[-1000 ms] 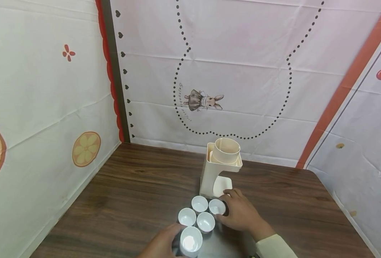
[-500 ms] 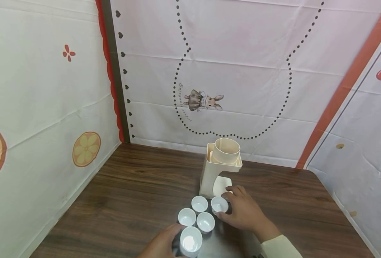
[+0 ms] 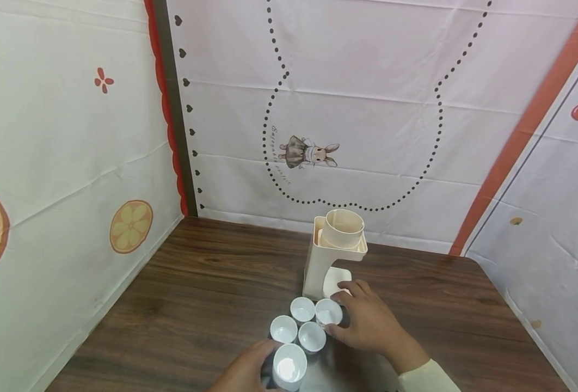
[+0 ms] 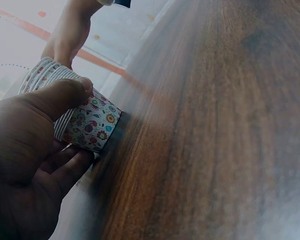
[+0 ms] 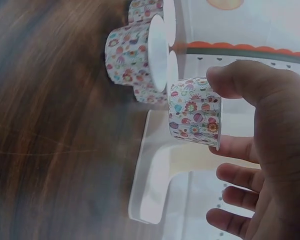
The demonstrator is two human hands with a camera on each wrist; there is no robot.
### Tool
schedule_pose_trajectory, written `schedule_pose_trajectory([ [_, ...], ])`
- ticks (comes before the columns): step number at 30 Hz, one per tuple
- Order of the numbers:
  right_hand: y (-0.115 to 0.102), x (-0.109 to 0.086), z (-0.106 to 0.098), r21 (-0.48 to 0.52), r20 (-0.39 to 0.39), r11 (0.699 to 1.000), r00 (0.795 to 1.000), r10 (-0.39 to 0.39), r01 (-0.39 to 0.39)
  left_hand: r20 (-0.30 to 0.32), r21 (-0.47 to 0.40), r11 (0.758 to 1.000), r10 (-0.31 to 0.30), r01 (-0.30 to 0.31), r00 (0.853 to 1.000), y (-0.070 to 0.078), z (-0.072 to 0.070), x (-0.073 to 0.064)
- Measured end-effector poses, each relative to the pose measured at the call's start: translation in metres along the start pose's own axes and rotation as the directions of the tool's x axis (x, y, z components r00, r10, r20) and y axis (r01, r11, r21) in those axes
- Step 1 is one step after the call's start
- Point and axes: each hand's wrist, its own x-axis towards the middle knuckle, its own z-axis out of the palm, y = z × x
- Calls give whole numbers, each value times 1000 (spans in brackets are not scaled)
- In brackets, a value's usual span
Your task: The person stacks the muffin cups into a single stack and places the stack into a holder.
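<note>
My left hand (image 3: 250, 367) grips a stack of paper baking cups (image 3: 290, 366) at the front of the table. In the left wrist view, thumb and fingers lie around the nested cups (image 4: 92, 122), which have a colourful flower print. My right hand (image 3: 367, 321) pinches a single printed paper cup (image 5: 195, 112) by its rim between thumb and index finger, with the other fingers spread. Beside it stand a back cup (image 3: 302, 309), a left cup (image 3: 284, 329) and a middle cup (image 3: 312, 337), upright, close together, white inside.
Behind the cups stands a cream C-shaped stand (image 3: 315, 272) with a round cylinder (image 3: 344, 228) on top and a flat base plate (image 3: 337, 282). The brown wood-grain table (image 3: 210, 294) is bordered by printed cloth walls (image 3: 362, 136).
The cup in my right hand shifted slightly right and back, then came left again, close beside the back cup. My left hand and its stack have stayed put.
</note>
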Motion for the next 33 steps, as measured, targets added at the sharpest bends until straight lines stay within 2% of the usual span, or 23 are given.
schedule_pose_trajectory([
  [5, -7, -2, -6, 17, -30, 998, 998, -53, 54, -2, -6, 1000, 12, -12, 1000, 0, 0, 0],
  [13, -19, -3, -14, 23, -30, 997, 997, -75, 75, -22, 0, 999, 41, -41, 999, -2, 2, 1],
  [16, -23, -4, -17, 16, -33, 997, 996, -81, 82, -15, 0, 999, 34, -34, 999, -2, 1, 1],
  [23, -31, -5, -23, 5, -39, 994, 994, -106, 106, 12, -60, 998, -28, 29, 1000, -1, 1, 1],
  [29, -40, -6, -26, 8, -39, 990, 990, -139, 139, -3, -43, 999, 22, -22, 1000, -2, 1, 0],
  [33, -44, -8, -28, 19, -53, 987, 986, -157, 159, 0, -42, 999, 17, -17, 1000, -2, 1, 0],
])
